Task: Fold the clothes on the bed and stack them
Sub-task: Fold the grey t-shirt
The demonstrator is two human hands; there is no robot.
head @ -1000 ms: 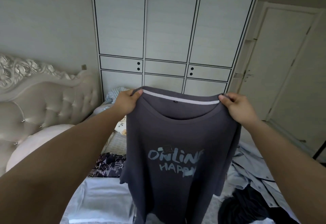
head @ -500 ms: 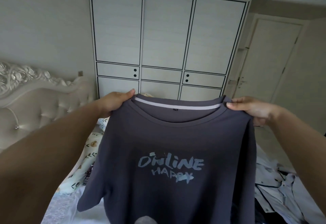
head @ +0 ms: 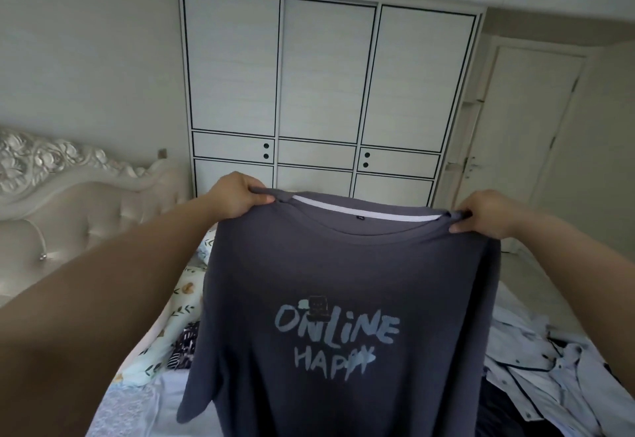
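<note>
At far left stands the tufted headboard [head: 68, 206]. Your left hand [head: 237, 194] pinches the left shoulder of the grey T-shirt [head: 343, 299], which hangs spread out above the bed [head: 144, 399], print facing you, in front of the white wardrobe [head: 326, 93]. Your right hand [head: 484, 213] pinches its right shoulder. A pale blue shirt [head: 536, 361] lies crumpled at near right.

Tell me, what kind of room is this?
Most likely a bedroom. There is a cream tufted headboard with carved trim, a tall white wardrobe with black-edged doors, and both hands hold up a dark grey T-shirt with pale blue lettering over a bed strewn with clothes.
</note>
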